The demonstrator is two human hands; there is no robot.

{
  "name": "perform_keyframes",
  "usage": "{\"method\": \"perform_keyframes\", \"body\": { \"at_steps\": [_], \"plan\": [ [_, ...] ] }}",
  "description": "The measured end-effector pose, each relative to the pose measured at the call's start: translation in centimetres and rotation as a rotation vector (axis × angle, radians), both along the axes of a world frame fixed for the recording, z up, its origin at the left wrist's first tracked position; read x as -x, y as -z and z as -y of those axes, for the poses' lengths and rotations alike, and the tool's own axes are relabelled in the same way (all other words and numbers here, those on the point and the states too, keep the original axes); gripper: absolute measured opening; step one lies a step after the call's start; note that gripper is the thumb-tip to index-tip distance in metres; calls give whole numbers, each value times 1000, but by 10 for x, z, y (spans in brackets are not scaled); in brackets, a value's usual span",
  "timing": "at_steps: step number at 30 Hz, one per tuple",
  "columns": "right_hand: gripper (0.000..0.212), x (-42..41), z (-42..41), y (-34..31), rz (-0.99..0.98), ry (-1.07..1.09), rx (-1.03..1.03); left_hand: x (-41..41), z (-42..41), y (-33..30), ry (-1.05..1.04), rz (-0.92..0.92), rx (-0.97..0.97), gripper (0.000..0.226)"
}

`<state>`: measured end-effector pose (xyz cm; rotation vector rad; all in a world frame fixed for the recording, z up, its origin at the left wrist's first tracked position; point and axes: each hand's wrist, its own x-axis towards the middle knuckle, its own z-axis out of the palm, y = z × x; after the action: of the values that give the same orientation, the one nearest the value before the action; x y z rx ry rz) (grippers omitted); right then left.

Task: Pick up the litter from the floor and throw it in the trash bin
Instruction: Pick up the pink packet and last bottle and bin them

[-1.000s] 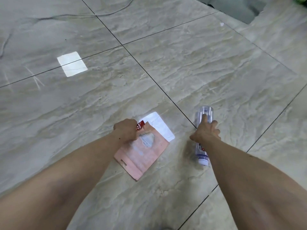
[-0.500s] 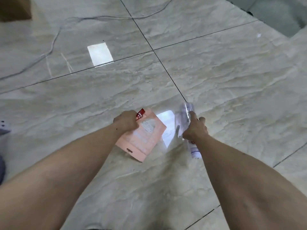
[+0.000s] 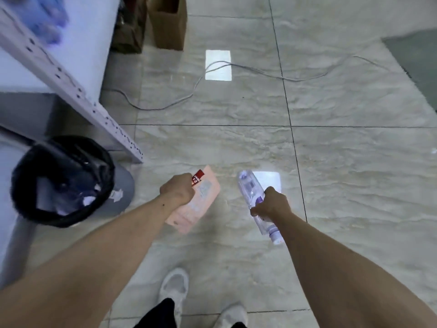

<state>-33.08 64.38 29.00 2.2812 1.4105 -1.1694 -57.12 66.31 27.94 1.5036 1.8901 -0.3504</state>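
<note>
The trash bin (image 3: 62, 181) now appears left of the left hand (image 3: 176, 192), which grips the pink packet (image 3: 196, 204). The right hand (image 3: 272, 204) clamps the plastic bottle (image 3: 254, 197); dropping comes next.

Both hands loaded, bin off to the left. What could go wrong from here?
1. The left hand pinches the pink packet only near one end, so it may flutter and miss the trash bin on release.
2. The right hand is the far one from the bin; a crossing toss of the plastic bottle could bounce off the rim.
3. The cable on the floor could trip a foot.
</note>
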Motion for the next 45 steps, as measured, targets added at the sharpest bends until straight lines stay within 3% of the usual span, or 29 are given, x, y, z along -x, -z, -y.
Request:
{"method": "perform_keyframes", "body": {
  "at_steps": [3, 7, 18, 27, 30, 32, 34, 37, 42, 45],
  "plan": [
    [40, 44, -12, -48, -6, -117, 9, 43, 11, -51, -102, 16, 3, 22],
    [44, 116, -23, -96, -51, -287, 9, 103, 31, -105, -267, 6, -27, 24],
    [50, 308, -22, -158, -104, -626, 25, 252, 82, -163, -676, -74, -111, 36],
    [31, 433, -25, -128, -66, -794, -39, 344, 80, -132, -868, -71, -238, 41],
    [33, 456, -28, -108, -20, -814, -52, 354, 71, -113, -907, -74, -246, 40],
    [49, 469, -32, -95, -36, -804, -82, 356, 63, -100, -954, -58, -255, 39],
    [59, 478, -36, -85, -89, -758, -139, 354, 53, -88, -1022, 35, -270, 44],
    [54, 482, -42, -73, -139, -767, -217, 350, 46, -71, -1076, 190, -217, 52],
    [41, 460, -52, -72, -47, -894, -190, 341, 58, -62, -1056, 188, -147, 51],
    [44, 452, -60, -82, -2, -957, -117, 339, 64, -67, -1003, 126, -85, 36]
  ]
}}
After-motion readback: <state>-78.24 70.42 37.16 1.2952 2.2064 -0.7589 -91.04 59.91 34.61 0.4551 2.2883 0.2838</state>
